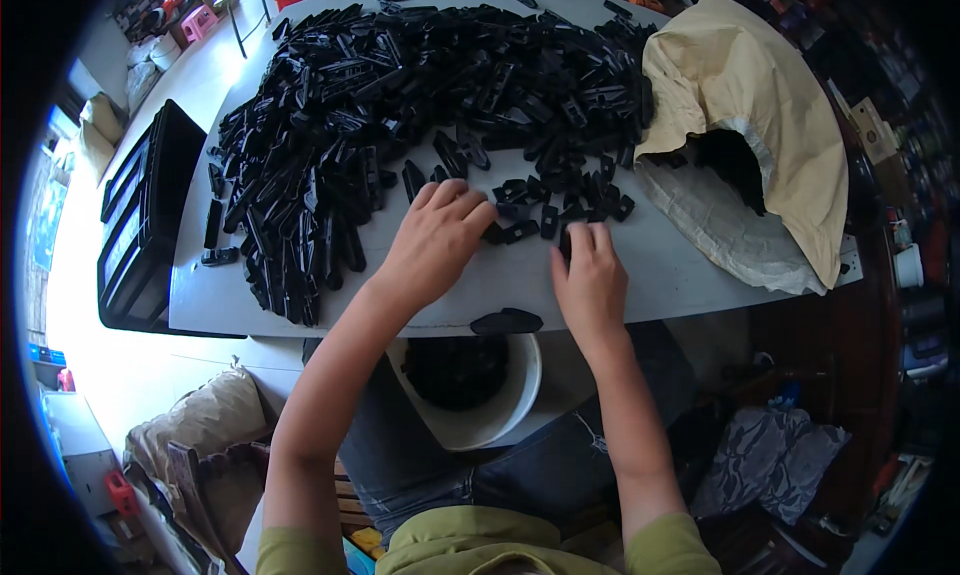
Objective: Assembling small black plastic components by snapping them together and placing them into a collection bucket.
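My left hand (438, 237) reaches over the middle of the grey table (400, 315), its fingers curled down. The fingertips are hidden, so I cannot make out what they hold; long black plastic parts (413, 180) lie just beyond them. In my right hand (592, 280), thumb and fingers pinch a small black plastic piece (565, 243). Beside both hands is a loose cluster of short black plastic pieces (550, 220), some with a hole. A large heap of long black plastic parts (380, 85) curves around behind and to the left.
A single black part (507, 321) lies at the table's near edge. Below, a white bucket (530, 395) with black contents stands between my legs. At the right, a beige sack (745, 85) lies with its mouth open. A black crate (150, 225) stands by the table's left edge.
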Motion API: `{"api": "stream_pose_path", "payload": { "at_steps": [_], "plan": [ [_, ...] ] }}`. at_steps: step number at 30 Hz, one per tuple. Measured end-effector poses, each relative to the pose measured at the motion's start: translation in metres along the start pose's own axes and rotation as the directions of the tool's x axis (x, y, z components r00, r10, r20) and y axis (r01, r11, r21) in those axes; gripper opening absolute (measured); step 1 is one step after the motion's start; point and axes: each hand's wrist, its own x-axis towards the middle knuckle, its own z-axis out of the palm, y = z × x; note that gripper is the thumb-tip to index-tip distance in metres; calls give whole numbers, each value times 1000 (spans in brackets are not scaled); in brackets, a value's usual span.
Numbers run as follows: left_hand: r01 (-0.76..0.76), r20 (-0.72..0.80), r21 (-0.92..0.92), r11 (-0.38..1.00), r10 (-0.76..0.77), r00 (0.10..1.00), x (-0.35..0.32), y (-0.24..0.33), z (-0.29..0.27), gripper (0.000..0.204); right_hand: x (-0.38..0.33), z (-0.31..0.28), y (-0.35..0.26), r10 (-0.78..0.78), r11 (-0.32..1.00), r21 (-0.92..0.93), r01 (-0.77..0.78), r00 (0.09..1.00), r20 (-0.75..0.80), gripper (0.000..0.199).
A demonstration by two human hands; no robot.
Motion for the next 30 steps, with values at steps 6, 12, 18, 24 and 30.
{"api": "stream_pose_path", "payload": {
  "at_steps": [6, 12, 18, 24, 30],
  "plan": [
    [136, 195, -468, 873, -49, 980, -29, 13, 2, 29, -16, -12, 13, 316, 381, 864, -329, 925, 213, 30],
    [193, 60, -582, 790, -195, 979, -35, 17, 2, 24, -19, -11, 14, 123, -7, 887, -462, 880, 459, 30],
    [201, 101, -662, 722, -180, 978, -39, 8, 4, 27, -12, -18, -9, -185, 797, 602, 47, 968, 169, 30],
    [217, 145, -737, 640, -164, 976, -38, 1, 7, 22, -2, -27, 2, -327, 844, 508, 170, 915, 237, 29],
    [125, 89, -740, 661, -87, 992, -35, 2, 6, 24, -6, -10, -13, -338, 797, 575, 187, 926, 168, 26]
  ]
}}
